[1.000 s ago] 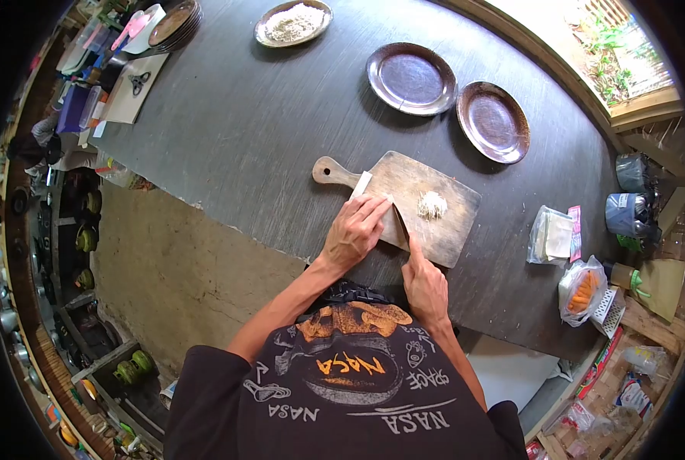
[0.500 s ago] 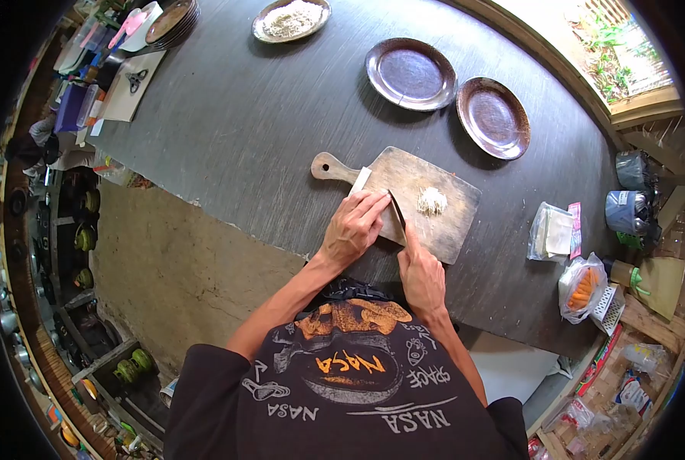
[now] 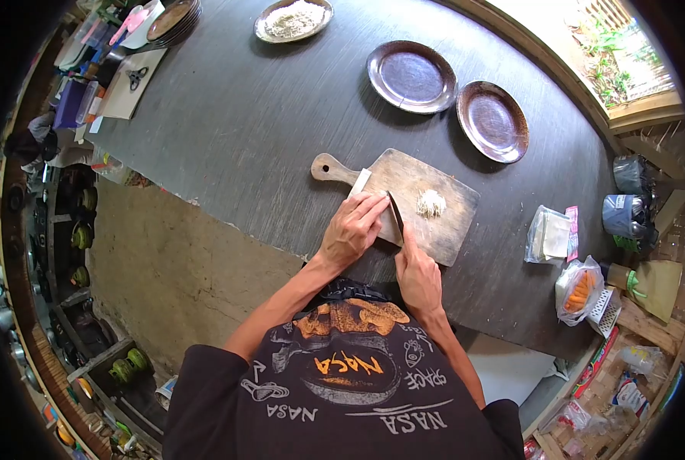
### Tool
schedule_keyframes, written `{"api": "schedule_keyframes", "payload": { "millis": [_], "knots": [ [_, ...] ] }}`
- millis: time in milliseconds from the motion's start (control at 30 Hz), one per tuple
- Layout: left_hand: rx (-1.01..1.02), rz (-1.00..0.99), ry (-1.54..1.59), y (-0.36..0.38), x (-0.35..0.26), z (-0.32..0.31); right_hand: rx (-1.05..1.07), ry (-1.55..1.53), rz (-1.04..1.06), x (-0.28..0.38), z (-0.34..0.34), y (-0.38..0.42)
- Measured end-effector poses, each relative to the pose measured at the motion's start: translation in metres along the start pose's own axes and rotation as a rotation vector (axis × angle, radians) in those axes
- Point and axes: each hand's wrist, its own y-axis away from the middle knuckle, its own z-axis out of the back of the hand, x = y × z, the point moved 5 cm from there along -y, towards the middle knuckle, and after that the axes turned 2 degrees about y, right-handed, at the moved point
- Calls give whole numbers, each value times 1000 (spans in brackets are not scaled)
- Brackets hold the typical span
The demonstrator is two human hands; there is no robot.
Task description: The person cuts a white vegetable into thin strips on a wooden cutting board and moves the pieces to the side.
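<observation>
My right hand point(image 3: 419, 276) is wrapped round the handle of a knife point(image 3: 396, 212) with a dark blade. The blade stands on the wooden cutting board point(image 3: 453, 241), right beside the fingertips of my left hand point(image 3: 354, 230). Those bent fingers press down on a pale, straight-edged strip of food point(image 3: 361, 181), whose far end sticks out towards the board's handle; its kind does not show. To the right of the blade lies a small heap of fine white shreds point(image 3: 431, 204).
Two brown plates point(image 3: 412, 77) point(image 3: 492, 121) stand beyond the board. A plate of pale shreds point(image 3: 293, 21) is at the far edge. On the right are a bag of carrots point(image 3: 580, 289) and a plastic-wrapped stack point(image 3: 549, 234). Scissors point(image 3: 136, 77) lie far left.
Very little differs. Both hands keep their places on the strip and the knife; the right hand and knife have shifted very slightly, and the whole view has moved a little.
</observation>
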Motion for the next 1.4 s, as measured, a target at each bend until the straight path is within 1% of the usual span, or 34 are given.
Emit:
{"api": "schedule_keyframes", "payload": {
  "millis": [67,200,567,767,867,1100,1300,1400],
  "knots": [
    [-4,2,2,-2,0,1,38,41,-44,1,1,-3],
    [4,2,-13,-1,-1,1,33,26,-50,-4,1,8],
    [-13,-6,-6,0,-1,1,-14,-2,3,-3,-3,0],
    [-2,6,-7,0,-2,3,43,23,-47,-1,1,3],
    [-6,10,-1,-2,-2,2,4,-14,7,-12,-4,11],
    [-22,16,3,-1,-2,2,-25,-14,35,-5,-4,3],
    [-8,0,4,-2,-2,3,52,44,-55,1,-2,4],
    [4,4,-2,0,-1,2,7,-17,-3,-5,-1,10]
  ]
}}
